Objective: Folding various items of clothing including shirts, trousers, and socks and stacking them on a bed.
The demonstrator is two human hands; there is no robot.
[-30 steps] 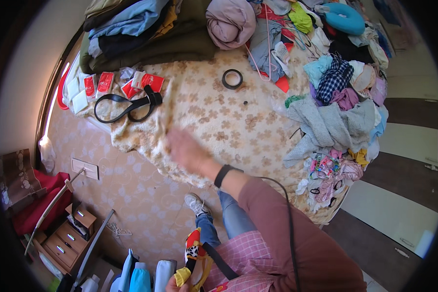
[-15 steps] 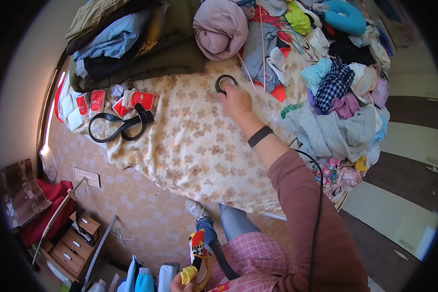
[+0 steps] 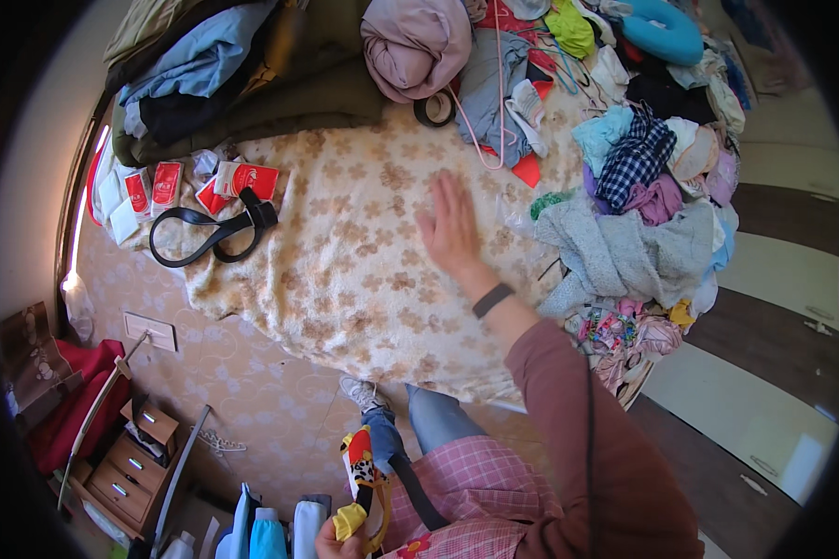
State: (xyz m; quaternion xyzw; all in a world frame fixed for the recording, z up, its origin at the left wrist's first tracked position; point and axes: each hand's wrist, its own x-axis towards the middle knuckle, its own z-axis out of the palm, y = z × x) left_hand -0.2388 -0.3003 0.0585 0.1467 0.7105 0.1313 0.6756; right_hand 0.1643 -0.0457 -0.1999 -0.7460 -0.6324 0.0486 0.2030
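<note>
My right hand (image 3: 451, 228) lies with fingers stretched out over the cream blanket (image 3: 326, 270) with brown flower shapes, and it holds nothing. Beyond its fingertips a black ring-shaped roll (image 3: 433, 111) rests against the mauve rolled-up cloth (image 3: 418, 47). Low in the view, my left hand (image 3: 334, 542) is closed on a yellow, red and black-spotted cloth band (image 3: 362, 475) in front of my pink checked clothing. Part of the left hand is cut off by the lower edge. A coiled black belt (image 3: 216, 235) lies at the left of the blanket.
Red-and-white packets (image 3: 242, 179) sit beyond the belt. Dark folded clothes (image 3: 280, 112) fill the far left. A pink hanger (image 3: 502, 112) and heaped clothes (image 3: 634, 168) cover the right side. On the floor at lower left stands a small brown drawer unit (image 3: 126, 470).
My right hand has let go of the black ring-shaped roll, which now lies farther off by the mauve cloth. The hand has drawn back and spread flat. My left hand keeps the cloth band.
</note>
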